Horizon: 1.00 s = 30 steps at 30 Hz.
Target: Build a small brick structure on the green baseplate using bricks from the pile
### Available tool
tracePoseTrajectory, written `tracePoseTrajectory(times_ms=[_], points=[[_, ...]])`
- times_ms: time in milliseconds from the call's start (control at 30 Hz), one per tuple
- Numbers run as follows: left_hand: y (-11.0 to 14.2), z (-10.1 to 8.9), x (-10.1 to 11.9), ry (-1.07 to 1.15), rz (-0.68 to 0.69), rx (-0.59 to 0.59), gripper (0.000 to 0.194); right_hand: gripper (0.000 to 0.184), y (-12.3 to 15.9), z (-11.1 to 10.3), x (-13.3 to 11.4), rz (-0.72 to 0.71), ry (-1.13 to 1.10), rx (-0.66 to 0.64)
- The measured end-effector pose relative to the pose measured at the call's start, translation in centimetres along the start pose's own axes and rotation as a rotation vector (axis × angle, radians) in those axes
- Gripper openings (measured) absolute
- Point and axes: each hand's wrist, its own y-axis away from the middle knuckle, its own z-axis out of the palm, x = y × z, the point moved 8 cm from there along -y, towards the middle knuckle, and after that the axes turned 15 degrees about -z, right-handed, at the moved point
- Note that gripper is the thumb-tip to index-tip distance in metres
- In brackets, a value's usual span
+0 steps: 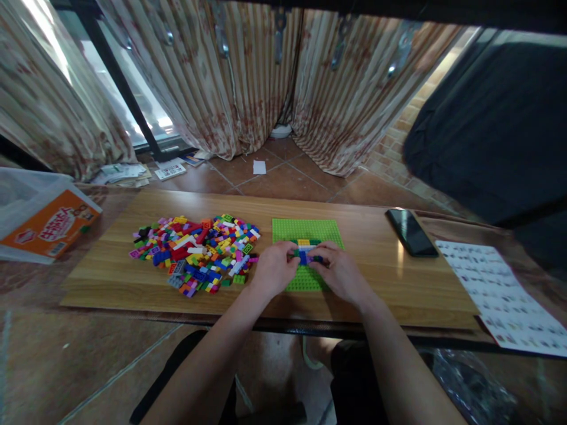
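A bright green baseplate (308,231) lies on the wooden board (376,283) in front of me. In its middle stands a small build of bricks (303,250), blue, yellow and green. My left hand (275,270) and my right hand (337,271) meet over that build, fingers curled and pinching it from both sides. To the left of the baseplate spreads a pile of loose coloured bricks (195,252).
A dark phone (411,232) lies at the right of the board, and a printed sheet (500,295) beyond it. A clear box with an orange label (42,224) sits at far left. Curtains hang behind; papers lie on the tiled floor.
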Motion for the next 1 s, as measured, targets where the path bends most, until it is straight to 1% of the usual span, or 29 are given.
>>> tracePoseTrajectory(times_ms=[200, 333, 567, 800, 1000], points=[[0.08, 0.26, -0.06, -0.034, 0.026, 0.012, 0.022, 0.016, 0.06, 0.28, -0.46, -0.055, 0.107, -0.077], [0.18, 0.33, -0.13, -0.045, 0.025, 0.015, 0.022, 0.015, 0.09, 0.35, -0.84, -0.076, 0.169, -0.104], [0.26, 0.36, -0.15, -0.043, 0.031, 0.022, 0.021, 0.014, 0.16, -0.26, -0.73, -0.052, 0.153, -0.071], [0.30, 0.33, -0.12, -0.041, 0.028, 0.020, 0.022, 0.018, 0.19, -0.05, -1.00, -0.113, 0.118, -0.080], [0.35, 0.24, 0.02, -0.056, 0.016, 0.008, 0.022, 0.019, 0.05, 0.11, -0.84, -0.107, 0.093, -0.048]])
